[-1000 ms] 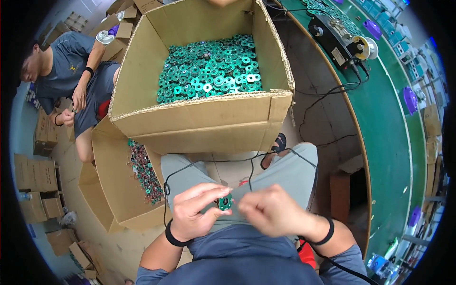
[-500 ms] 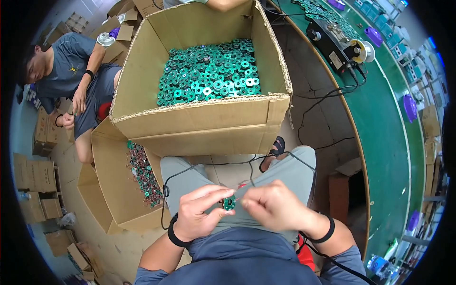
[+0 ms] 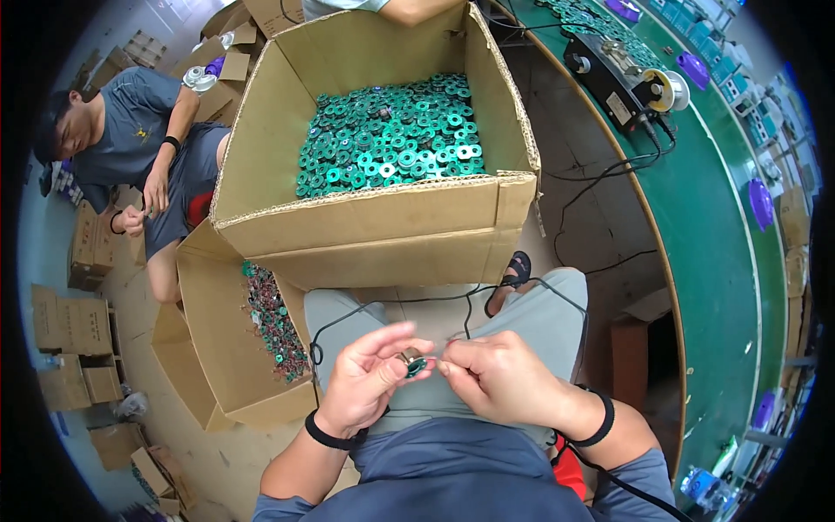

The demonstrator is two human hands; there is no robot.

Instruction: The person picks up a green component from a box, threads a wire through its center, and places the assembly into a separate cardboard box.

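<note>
Left hand: your left hand [image 3: 370, 383] is closed narrowly, thumb and fingertips pinching a small green ring part [image 3: 414, 364] over your lap.
Right hand: your right hand [image 3: 500, 378] meets it from the other side, fingers pinched tight at the same part; whether it grips the part itself or a fine wire end on it, you cannot tell.
Green ring part: held between both hands, just below the big cardboard box [image 3: 383, 226] and apart from it.
Black cable: a thin black cable [image 3: 474, 291] loops across your knees, between the hands and the big cardboard box.
Big cardboard box: open, directly ahead of your knees, with a deep heap of green ring parts [image 3: 391, 135] inside.
Smaller box: a smaller box [image 3: 235, 348] sits to the left of the big cardboard box and lower, tipped open, with a thin scatter of parts [image 3: 274, 322] in it.
Desk: a green desk [image 3: 704, 226] curves away to the right of the big cardboard box, carrying a black machine [image 3: 613, 78].
Other person: seated left of the big cardboard box, hands [image 3: 139, 209] at their own work.
Progress: judging by the two boxes, you are early on; one part is in hand, few lie in the smaller box, and most remain in the heap.
</note>
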